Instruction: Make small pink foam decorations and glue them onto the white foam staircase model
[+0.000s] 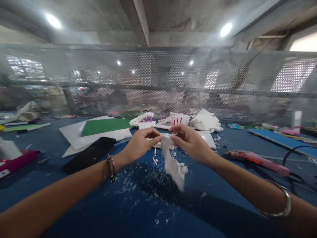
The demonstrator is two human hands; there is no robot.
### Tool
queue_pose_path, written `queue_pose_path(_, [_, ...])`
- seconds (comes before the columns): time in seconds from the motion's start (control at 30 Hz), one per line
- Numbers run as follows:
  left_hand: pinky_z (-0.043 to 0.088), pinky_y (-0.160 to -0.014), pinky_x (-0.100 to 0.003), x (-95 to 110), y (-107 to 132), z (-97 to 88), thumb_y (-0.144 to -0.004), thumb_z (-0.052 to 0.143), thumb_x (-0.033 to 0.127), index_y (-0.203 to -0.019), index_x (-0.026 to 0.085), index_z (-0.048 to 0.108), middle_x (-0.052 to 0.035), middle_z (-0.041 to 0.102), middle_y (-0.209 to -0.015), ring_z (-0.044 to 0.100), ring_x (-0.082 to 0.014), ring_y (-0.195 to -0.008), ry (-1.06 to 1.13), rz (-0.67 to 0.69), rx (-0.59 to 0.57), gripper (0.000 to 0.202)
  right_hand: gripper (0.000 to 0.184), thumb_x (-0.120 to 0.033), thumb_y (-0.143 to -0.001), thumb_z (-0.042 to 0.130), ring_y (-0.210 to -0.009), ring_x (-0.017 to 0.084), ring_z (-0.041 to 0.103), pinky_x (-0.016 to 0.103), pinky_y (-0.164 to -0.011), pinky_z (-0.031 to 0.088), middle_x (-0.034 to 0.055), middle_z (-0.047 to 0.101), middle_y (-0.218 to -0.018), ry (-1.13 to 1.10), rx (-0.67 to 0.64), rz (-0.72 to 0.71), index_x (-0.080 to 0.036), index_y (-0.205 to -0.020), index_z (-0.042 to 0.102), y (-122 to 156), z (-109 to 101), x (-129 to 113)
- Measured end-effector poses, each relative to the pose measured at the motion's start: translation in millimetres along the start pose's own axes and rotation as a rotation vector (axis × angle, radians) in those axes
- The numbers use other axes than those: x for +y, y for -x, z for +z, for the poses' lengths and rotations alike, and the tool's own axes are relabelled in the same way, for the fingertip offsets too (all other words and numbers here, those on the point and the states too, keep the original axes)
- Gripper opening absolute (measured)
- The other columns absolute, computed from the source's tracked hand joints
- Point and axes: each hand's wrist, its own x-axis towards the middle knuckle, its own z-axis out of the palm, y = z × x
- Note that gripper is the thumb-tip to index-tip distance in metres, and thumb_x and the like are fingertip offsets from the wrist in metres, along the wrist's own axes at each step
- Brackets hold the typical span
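Note:
Between my two hands hangs a thin white strip (pixel 172 165), perhaps tissue or paper, with a ragged lower end. My left hand (pixel 142 142) pinches its upper left edge between thumb and fingertips. On the other upper corner, my right hand (pixel 189 141) pinches with thumb and forefinger. Just behind the hands stand white pieces with purple pegs (pixel 148 119) and red pegs (pixel 177 121). A stack of white sheets (pixel 205 120) with frayed edges lies to their right. Something white behind the strip is mostly hidden.
At the left are a black phone-like slab (pixel 91 153), a green sheet (pixel 106 127) on white boards, and a magenta object (pixel 21 162). On the right lie a pink glue gun (pixel 260 162) with its cable and a blue board (pixel 284 142). White scraps litter the blue table (pixel 104 211). A perforated screen (pixel 163 82) stands behind.

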Motion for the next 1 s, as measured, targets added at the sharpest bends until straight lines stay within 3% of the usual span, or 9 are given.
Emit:
queue_pose_path(0.1, [0.04,-0.068,-0.023,5.6,-9.6,0.9,-0.075,0.05,0.022,-0.071,0.014,0.055,-0.0014,0.056,-0.071,0.051,-0.0111,-0.07,-0.028,0.065,0.027,0.01,0.022,-0.029,-0.074,0.048,-0.057,0.008,0.044,0.022,-0.049,0.037,-0.0002,0.047,-0.068,0.007,0.02,0.008,-0.014,-0.09,0.049,-1.2,-2.7,-2.1])
queue_pose_path(0.3, [0.043,-0.061,-0.019,-4.4,-11.2,12.0,-0.076,0.048,0.021,-0.076,0.014,0.052,-0.0003,0.058,-0.071,0.054,-0.009,-0.065,0.006,0.094,-0.025,0.008,0.012,-0.028,-0.074,0.05,-0.056,0.007,0.046,0.021,-0.049,0.039,-0.0002,0.051,-0.065,0.051,0.051,0.009,-0.016,-0.07,0.049,0.9,0.3,-0.1])
queue_pose_path(0.73, [0.044,-0.065,-0.021,-19.5,5.5,17.3,-0.077,0.05,0.025,-0.078,0.015,0.057,-0.0015,0.063,-0.075,0.056,-0.0106,-0.071,0.033,0.072,-0.055,0.013,0.003,-0.015,-0.068,0.05,-0.058,0.008,0.047,0.022,-0.055,0.039,-0.0027,0.053,-0.062,0.21,-0.003,-0.08,-0.017,-0.068,0.049,10.2,11.0,6.3])
queue_pose_path(1.0, [0.042,-0.059,-0.019,-16.0,8.4,17.7,-0.079,0.045,0.022,-0.079,0.016,0.053,0.0011,0.058,-0.071,0.053,-0.0091,-0.065,0.056,0.057,-0.027,0.01,0.005,-0.02,-0.073,0.049,-0.056,0.006,0.049,0.019,-0.049,0.042,-0.0023,0.05,-0.066,0.073,-0.036,0.002,-0.017,-0.073,0.045,10.2,9.6,5.0])
